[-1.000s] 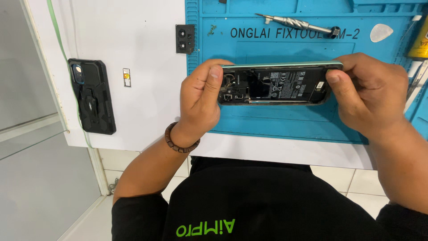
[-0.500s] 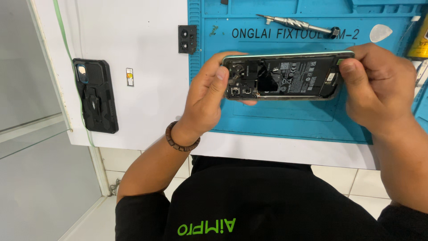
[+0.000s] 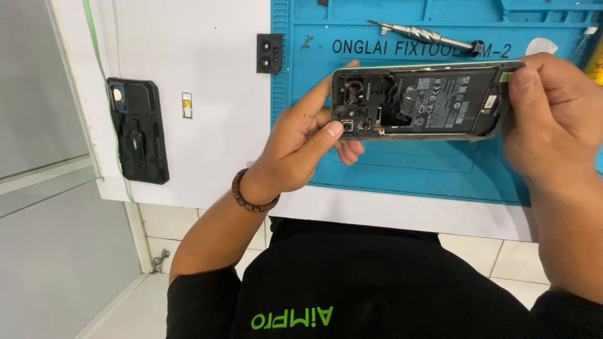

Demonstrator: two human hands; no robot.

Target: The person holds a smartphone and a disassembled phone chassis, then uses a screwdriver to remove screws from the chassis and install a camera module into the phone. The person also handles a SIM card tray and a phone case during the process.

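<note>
An opened smartphone [image 3: 427, 100] with its back cover off shows a black battery and circuit parts. It is held sideways above a blue repair mat [image 3: 402, 166]. My left hand [image 3: 301, 144] grips the phone's camera end, thumb pressed on the board near the lens. At the other end, my right hand [image 3: 553, 119] clasps the frame with fingers wrapped over the edge. A beaded bracelet sits on my left wrist.
A silver screwdriver [image 3: 427, 34] lies at the mat's far side. A small black camera cover [image 3: 269, 53] rests by the mat's left edge. A black rugged phone case [image 3: 138, 132] and a tiny SIM tray [image 3: 186, 105] lie on the white table [image 3: 188, 37], left.
The phone has tilted so its open back faces the camera more fully. Both hands have shifted slightly right and up, and my left thumb now rests on the camera board.
</note>
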